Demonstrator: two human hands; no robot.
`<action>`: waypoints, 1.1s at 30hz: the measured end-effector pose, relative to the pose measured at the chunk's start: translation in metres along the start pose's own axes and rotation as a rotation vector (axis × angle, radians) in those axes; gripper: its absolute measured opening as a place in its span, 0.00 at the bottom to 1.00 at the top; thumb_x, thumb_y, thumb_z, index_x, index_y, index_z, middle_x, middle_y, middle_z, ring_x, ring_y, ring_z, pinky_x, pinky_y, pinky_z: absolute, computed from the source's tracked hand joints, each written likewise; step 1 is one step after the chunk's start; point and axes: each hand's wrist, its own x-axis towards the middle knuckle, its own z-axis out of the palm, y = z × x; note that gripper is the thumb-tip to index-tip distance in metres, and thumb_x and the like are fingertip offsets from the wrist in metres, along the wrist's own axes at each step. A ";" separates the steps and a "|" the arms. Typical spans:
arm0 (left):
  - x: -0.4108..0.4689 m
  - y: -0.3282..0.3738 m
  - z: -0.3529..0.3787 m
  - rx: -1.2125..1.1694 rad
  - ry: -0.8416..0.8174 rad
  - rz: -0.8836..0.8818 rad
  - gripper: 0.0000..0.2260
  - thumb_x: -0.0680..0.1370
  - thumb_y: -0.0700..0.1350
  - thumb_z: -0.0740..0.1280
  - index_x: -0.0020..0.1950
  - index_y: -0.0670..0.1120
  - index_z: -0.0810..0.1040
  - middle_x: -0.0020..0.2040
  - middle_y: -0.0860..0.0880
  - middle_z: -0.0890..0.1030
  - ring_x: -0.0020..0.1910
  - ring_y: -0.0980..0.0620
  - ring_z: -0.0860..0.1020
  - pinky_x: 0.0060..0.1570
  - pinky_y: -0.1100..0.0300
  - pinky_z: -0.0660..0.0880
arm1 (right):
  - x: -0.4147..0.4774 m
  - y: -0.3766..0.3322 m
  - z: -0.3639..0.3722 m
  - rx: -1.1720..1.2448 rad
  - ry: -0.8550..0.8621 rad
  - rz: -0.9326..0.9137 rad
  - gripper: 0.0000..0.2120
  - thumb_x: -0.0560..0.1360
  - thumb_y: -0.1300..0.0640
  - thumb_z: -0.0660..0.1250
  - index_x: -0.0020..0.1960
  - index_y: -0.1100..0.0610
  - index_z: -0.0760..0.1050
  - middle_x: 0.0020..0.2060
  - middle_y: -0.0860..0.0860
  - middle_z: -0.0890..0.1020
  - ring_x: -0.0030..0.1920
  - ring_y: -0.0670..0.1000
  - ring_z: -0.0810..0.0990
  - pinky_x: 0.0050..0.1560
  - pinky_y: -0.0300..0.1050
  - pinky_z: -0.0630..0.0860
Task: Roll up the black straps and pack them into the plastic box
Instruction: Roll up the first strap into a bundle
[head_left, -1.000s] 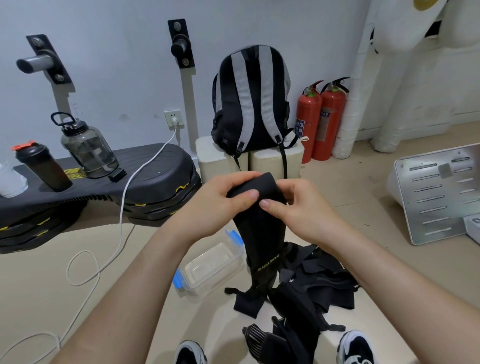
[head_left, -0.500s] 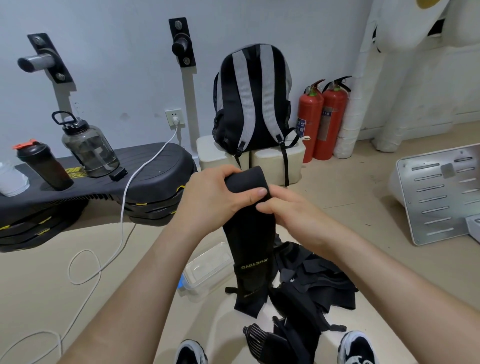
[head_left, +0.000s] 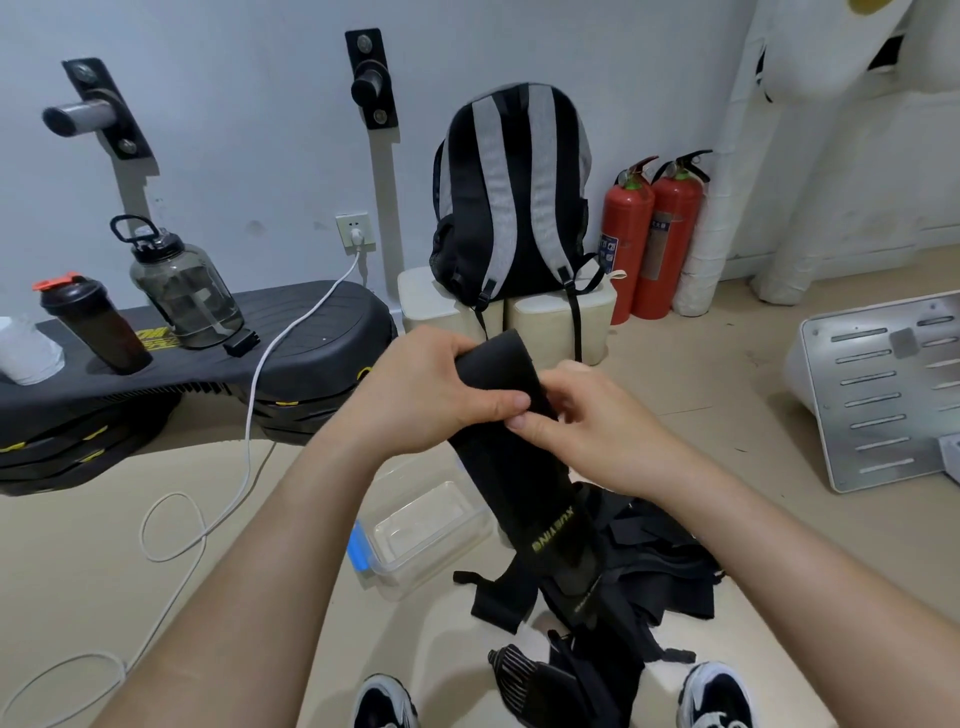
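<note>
A wide black strap (head_left: 511, 467) with yellow lettering hangs in front of me, its top end folded over. My left hand (head_left: 426, 387) grips that folded top, thumb across the front. My right hand (head_left: 587, 421) pinches the strap just below the fold from the right. The strap's lower end reaches down to a pile of more black straps (head_left: 649, 566) on the floor. An open clear plastic box (head_left: 415, 535) with a blue clip sits on the floor left of the pile, partly behind the hanging strap.
A backpack (head_left: 511, 192) stands on pale blocks ahead, two red fire extinguishers (head_left: 652, 234) beside it. At left a black platform (head_left: 291, 343) carries bottles, with a white cable (head_left: 223, 499) trailing over the floor. A perforated metal panel (head_left: 883, 389) lies at right. My shoes (head_left: 717, 696) show at the bottom.
The hanging strap has shifted slightly left and its top fold has been turned further over; my right hand dropped a little below the fold. The box shows more to the strap's left.
</note>
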 end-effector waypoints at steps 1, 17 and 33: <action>0.000 0.000 0.001 0.043 0.031 0.003 0.17 0.69 0.58 0.77 0.37 0.45 0.80 0.30 0.47 0.78 0.30 0.49 0.76 0.33 0.52 0.74 | 0.000 0.000 -0.004 -0.055 0.016 0.041 0.09 0.79 0.46 0.65 0.41 0.43 0.77 0.31 0.38 0.79 0.32 0.38 0.75 0.38 0.40 0.70; -0.009 0.026 0.028 0.557 -0.164 0.144 0.20 0.72 0.62 0.72 0.47 0.47 0.76 0.38 0.52 0.77 0.41 0.50 0.76 0.41 0.54 0.74 | -0.006 -0.010 0.000 0.856 -0.088 0.460 0.24 0.78 0.39 0.63 0.46 0.61 0.79 0.33 0.57 0.81 0.30 0.54 0.79 0.44 0.54 0.83; -0.003 -0.002 0.021 -0.208 -0.021 0.044 0.11 0.68 0.45 0.80 0.46 0.51 0.84 0.39 0.56 0.81 0.37 0.62 0.77 0.41 0.71 0.74 | 0.004 0.011 -0.007 0.998 0.126 0.393 0.10 0.81 0.62 0.63 0.53 0.64 0.83 0.48 0.59 0.85 0.44 0.53 0.86 0.36 0.43 0.82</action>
